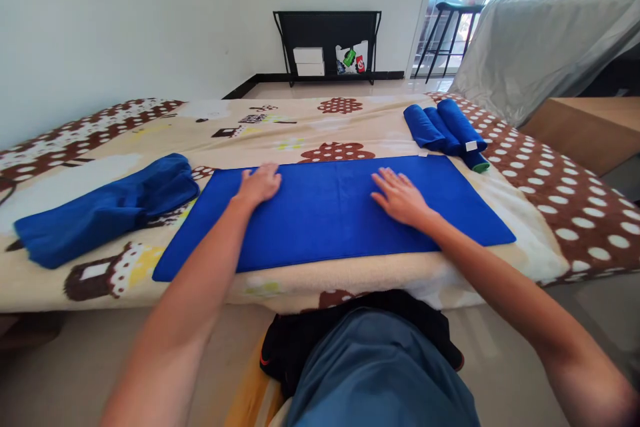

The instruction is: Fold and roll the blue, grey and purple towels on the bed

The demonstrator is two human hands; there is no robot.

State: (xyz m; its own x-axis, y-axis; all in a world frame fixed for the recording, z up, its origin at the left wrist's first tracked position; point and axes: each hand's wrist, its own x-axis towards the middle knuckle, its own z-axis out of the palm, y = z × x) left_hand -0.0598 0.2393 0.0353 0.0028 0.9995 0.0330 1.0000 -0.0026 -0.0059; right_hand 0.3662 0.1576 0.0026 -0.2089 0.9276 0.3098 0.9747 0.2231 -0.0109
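A blue cloth (320, 213) lies spread out flat on the patterned blanket (290, 133). My left hand (261, 184) rests on its left part near the far edge, with the fingers slightly bent and nothing held. On the right part of the cloth, my right hand (399, 196) lies palm down with its fingers spread. Several rolled blue cloths (444, 127) sit together beyond the right far corner. Left of the spread cloth is a loosely crumpled blue cloth (110, 207).
Beyond the bed stands a black rack (327, 40) holding white boxes (309, 61). At the right are a plastic-covered object (550, 33), a brown box (590, 137) and a stool (453, 33). A white wall (120, 27) borders the left.
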